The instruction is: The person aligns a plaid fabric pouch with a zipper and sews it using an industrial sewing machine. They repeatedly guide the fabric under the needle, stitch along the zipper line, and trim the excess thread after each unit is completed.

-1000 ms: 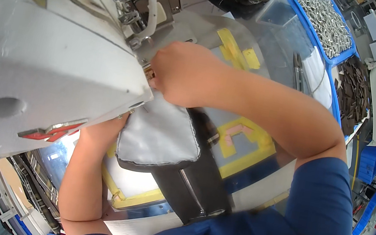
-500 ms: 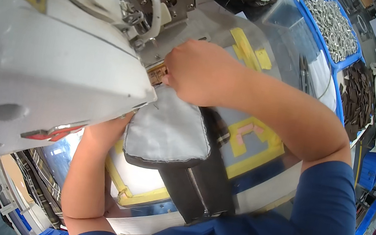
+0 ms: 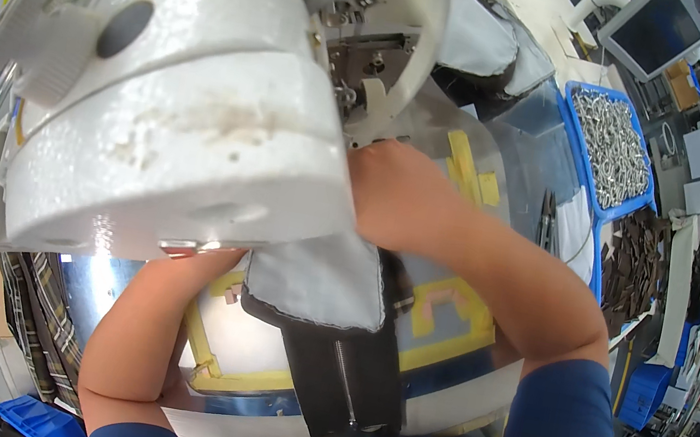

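Observation:
A large white sewing machine head (image 3: 170, 177) fills the upper left. My right hand (image 3: 396, 194) is closed at its needle area, just below the metal fittings (image 3: 348, 97); what its fingers grip is hidden. My left hand (image 3: 211, 261) reaches under the machine head, its fingers out of sight. Below my right hand lies a silver-grey fabric panel (image 3: 311, 282) with a black stitched edge, over a black piece (image 3: 308, 375) with a silver zipper running toward my body.
Yellow tape (image 3: 438, 356) borders shapes on the work plate. To the right are tweezers (image 3: 546, 220), a blue tray (image 3: 573, 108) of metal parts, and dark strips (image 3: 627, 267). More grey panels (image 3: 475, 39) lie at the back, near a monitor (image 3: 652, 33).
The view has tilted and shifted, so the machine head looms larger and the bench sits lower in the picture. My right hand stays closed at the needle area; my left stays under the head.

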### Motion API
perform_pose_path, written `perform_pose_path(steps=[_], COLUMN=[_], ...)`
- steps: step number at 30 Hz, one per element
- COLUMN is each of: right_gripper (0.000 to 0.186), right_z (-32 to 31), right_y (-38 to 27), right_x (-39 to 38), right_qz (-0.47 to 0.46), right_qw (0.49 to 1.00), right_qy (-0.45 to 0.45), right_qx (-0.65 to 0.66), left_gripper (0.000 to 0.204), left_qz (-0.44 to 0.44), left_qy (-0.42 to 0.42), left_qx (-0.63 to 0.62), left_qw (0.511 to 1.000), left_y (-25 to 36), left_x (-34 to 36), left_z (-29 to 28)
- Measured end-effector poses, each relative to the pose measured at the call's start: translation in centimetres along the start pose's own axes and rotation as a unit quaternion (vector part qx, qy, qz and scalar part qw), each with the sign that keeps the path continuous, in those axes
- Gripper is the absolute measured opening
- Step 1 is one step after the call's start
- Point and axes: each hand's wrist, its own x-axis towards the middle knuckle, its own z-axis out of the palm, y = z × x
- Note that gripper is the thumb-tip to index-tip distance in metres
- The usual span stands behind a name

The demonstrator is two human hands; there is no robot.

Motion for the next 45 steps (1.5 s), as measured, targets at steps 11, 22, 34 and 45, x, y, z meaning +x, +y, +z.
perform_pose_path(steps=[11,22,34,45], right_gripper=[0.030,0.030,0.034,0.032], right_z=[1.3,2.3,-0.3,0.2], right_y=[1.0,1.5,0.7,0.4], right_x=[-0.4,-0.6,-1.1,-0.7], right_qz=[-0.042,-0.095,0.000,-0.025], right_qw=[0.996,0.985,0.998,0.999], right_qy=[0.077,0.138,0.048,0.025], right_qx=[0.025,0.046,0.032,-0.029], left_gripper=[0.040,0.046,0.058,0.079], left_qz=[-0.001,0.025,0.108,0.195], left_qy=[0.024,0.008,-0.106,-0.159], left_qx=[-0.044,0.027,0.092,-0.022], left_qw=[0.999,0.999,0.984,0.968], left_y=[1.4,2.9,12.8,11.6], left_x=[0.0,1.1,-3.0,-0.3], left_z=[-0.6,-2.0,-9.8,-6.7])
